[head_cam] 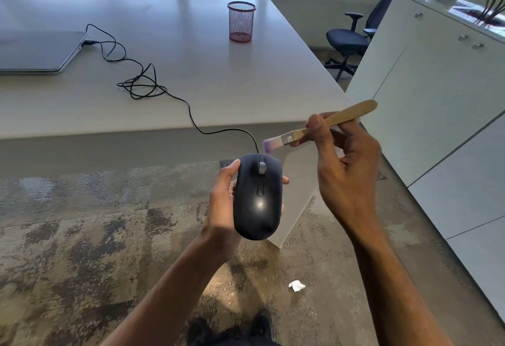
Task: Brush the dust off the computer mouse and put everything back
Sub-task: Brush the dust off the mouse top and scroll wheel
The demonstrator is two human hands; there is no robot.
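Observation:
A black wired computer mouse [258, 198] is held in front of the table's edge, above the floor, buttons up. My left hand [222, 198] grips it from underneath, thumb on its left side. Its black cable [142, 80] runs up over the table edge in loops to a closed grey laptop [38, 50]. My right hand [347, 170] pinches the wooden handle of a small paintbrush [325, 124]. The brush's pale bristles hang just above and right of the mouse's front, not touching it.
A red mesh pen cup [241, 21] stands at the back of the white table [218, 78]. White cabinets [437, 94] line the right side. A dark office chair [352, 37] stands behind. A scrap of white paper [296, 285] lies on the carpet near my feet.

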